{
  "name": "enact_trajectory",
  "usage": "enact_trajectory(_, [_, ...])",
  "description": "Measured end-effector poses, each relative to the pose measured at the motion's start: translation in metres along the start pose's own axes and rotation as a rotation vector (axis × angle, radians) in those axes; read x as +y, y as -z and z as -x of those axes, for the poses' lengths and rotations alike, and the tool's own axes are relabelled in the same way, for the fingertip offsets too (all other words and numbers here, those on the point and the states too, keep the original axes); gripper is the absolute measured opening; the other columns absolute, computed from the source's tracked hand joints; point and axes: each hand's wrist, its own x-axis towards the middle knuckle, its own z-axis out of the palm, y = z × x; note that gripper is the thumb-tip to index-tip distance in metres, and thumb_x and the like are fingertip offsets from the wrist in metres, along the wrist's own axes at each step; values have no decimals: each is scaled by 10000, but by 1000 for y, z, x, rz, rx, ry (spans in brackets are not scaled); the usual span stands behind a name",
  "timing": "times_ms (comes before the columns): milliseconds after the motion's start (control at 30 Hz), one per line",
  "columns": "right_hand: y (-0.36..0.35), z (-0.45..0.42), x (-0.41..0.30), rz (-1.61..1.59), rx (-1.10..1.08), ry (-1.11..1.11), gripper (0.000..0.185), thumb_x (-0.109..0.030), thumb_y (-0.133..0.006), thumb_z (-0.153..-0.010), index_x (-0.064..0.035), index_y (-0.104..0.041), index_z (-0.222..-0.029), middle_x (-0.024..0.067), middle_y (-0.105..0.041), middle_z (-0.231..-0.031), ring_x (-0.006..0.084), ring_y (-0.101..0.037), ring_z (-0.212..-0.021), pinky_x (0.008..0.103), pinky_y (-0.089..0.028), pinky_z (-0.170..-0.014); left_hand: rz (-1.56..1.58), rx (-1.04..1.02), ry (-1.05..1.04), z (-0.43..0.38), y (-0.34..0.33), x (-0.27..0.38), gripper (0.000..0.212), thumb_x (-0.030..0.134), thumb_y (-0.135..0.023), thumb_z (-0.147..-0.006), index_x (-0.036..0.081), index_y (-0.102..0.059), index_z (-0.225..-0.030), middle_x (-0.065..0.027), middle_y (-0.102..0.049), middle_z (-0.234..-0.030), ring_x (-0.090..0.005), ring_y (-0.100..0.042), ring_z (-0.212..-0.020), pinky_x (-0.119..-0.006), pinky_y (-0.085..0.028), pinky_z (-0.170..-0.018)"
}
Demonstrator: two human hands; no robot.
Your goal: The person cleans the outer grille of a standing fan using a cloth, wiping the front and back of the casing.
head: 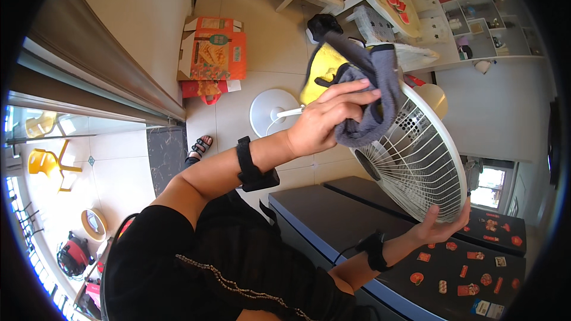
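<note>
A white pedestal fan [428, 160] stands in front of me, its wire guard facing partly my way and its round base [267, 102] on the floor. My left hand [328, 120] grips a bunched grey-and-yellow cleaning cloth [370, 67], which overlaps the near-left rim of the guard. Part of the cloth's yellow side hangs loose past the fingers. On the opposite edge of the guard, my right hand [441, 227] holds the rim, thumb in front and fingers behind. The cloth and left hand hide part of the fan's pole and guard.
A dark refrigerator [308, 200] with several red magnets stands close on the right. An orange printed carton [218, 53] leans by the wall. Further off are a dining table [406, 13] with watermelon slices and a white shelf unit [482, 18]. A yellow chair [44, 160] stands beyond the doorway.
</note>
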Motion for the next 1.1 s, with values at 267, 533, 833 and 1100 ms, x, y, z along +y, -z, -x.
enact_trajectory(267, [-6,-4,0,-23,40,-56,694,-273,-684,-806,96,-470,-1353,202,-493,-1206,303,-520,-1135,421,-435,-940,-140,-27,-22,44,7,-37,436,-153,-656,-634,44,-565,-1012,-139,-572,-1221,-396,-489,-1262,-438,-454,-1008])
enact_trajectory(533, [8,10,2,-56,75,-125,724,-302,-696,-816,108,-441,-1356,205,-501,-1217,292,-526,-1132,414,-424,-955,30,386,650,30,48,-55,416,-154,-592,-824,21,-430,-1165,-115,-583,-1170,-189,-557,-1130,-324,-456,-963])
enact_trajectory(833, [6,10,-1,-93,79,-161,747,-330,-718,-804,99,-436,-1347,194,-500,-1212,275,-523,-1114,394,-420,-950,25,-40,305,2,33,-79,549,-234,-504,-692,71,-491,-1149,-187,-540,-1384,-363,-516,-1294,-402,-446,-1049])
enact_trajectory(1100, [3,18,3,11,128,-134,846,-513,-756,-802,66,-443,-1334,194,-511,-1211,290,-535,-1112,409,-439,-947,311,17,727,77,21,-153,356,-120,-534,-907,72,-502,-1206,-26,-596,-1119,-105,-543,-1071,-258,-421,-949])
